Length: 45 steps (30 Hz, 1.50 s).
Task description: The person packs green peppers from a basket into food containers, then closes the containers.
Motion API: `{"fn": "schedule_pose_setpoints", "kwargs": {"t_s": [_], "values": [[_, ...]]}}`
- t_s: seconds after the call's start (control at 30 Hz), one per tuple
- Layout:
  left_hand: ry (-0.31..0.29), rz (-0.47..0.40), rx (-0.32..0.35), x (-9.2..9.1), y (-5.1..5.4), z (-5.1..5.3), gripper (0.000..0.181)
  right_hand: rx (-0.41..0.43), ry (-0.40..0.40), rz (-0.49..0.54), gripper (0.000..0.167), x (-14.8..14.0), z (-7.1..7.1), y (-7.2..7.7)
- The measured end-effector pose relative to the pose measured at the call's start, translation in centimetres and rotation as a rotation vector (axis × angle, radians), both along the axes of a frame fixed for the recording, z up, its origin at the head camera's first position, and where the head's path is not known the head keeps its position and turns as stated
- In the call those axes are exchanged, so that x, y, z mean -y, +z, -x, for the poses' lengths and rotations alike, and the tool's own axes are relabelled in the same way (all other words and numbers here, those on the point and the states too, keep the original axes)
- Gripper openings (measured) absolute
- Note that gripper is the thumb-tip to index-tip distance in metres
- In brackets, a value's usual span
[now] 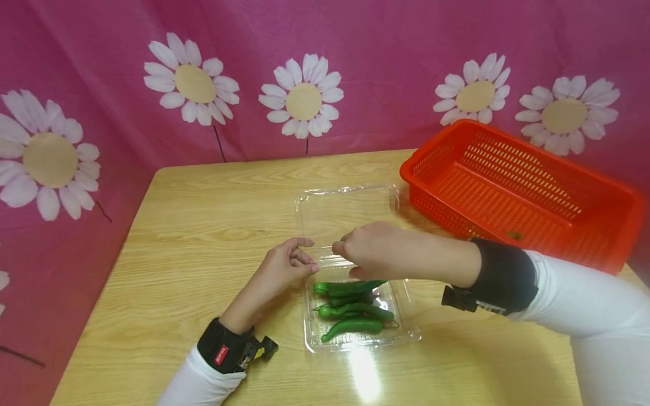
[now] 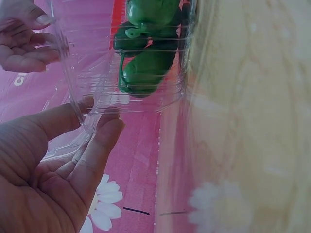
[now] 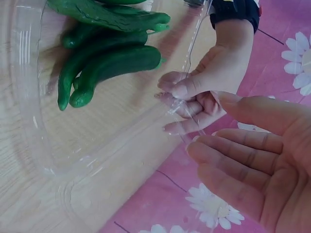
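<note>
A clear plastic clamshell box [image 1: 308, 332] lies open on the table with its lid [image 1: 347, 190] folded back. Several long green peppers [image 1: 355, 326] are inside, side by side across the bottom. At the left end of the hinge, my left hand [image 1: 284, 264] pinches the box's edge between thumb and fingers, as the left wrist view [image 2: 58, 160] shows closely. Over the hinge hovers my right hand [image 1: 378, 249], palm down. In the right wrist view its fingers [image 3: 233, 179] are nearly straight and hold nothing; whether they touch the plastic I cannot tell.
A red perforated plastic basket [image 1: 508, 186] stands at the back right, behind my right forearm, with a small green scrap [image 1: 514, 235] in it. The wooden table [image 1: 203, 225] meets a pink flowered cloth [image 1: 365, 84] at its back and left.
</note>
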State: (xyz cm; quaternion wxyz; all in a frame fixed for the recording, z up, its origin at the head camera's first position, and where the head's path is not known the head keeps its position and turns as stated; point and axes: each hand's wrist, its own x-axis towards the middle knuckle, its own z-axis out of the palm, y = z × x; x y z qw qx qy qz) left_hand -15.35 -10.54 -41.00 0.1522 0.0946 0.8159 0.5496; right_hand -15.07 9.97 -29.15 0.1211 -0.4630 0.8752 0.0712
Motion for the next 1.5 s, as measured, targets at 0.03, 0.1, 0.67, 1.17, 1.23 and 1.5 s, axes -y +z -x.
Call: {"fn": "schedule_pose_setpoints", "kwargs": {"t_s": [0.03, 0.1, 0.67, 1.17, 1.23, 1.5], "values": [[0.001, 0.001, 0.001, 0.0, 0.1, 0.0, 0.053, 0.011, -0.016, -0.006, 0.026, -0.1, 0.0, 0.1], [0.003, 0.005, -0.002, 0.1, 0.2, 0.0, 0.053, 0.026, -0.040, -0.004, 0.026, -0.4, 0.2, 0.4], [0.012, 0.027, -0.007, -0.2, 0.3, 0.1, 0.051, 0.049, -0.333, 0.110, 0.022, -10.8, 3.2, 1.9], [0.036, 0.000, 0.014, 0.1, -0.2, -0.1, 0.052, -0.061, -0.471, 0.097, 0.019, -18.9, 7.1, 2.3], [0.037, -0.001, 0.016, 0.1, -0.2, -0.2, 0.052, -0.084, -0.468, 0.101, 0.019, -20.0, 7.7, 2.2], [0.009, -0.018, -0.005, 0.0, -0.1, -0.1, 0.050, -0.164, -0.479, 0.127, 0.018, -24.0, 9.3, 1.7]]}}
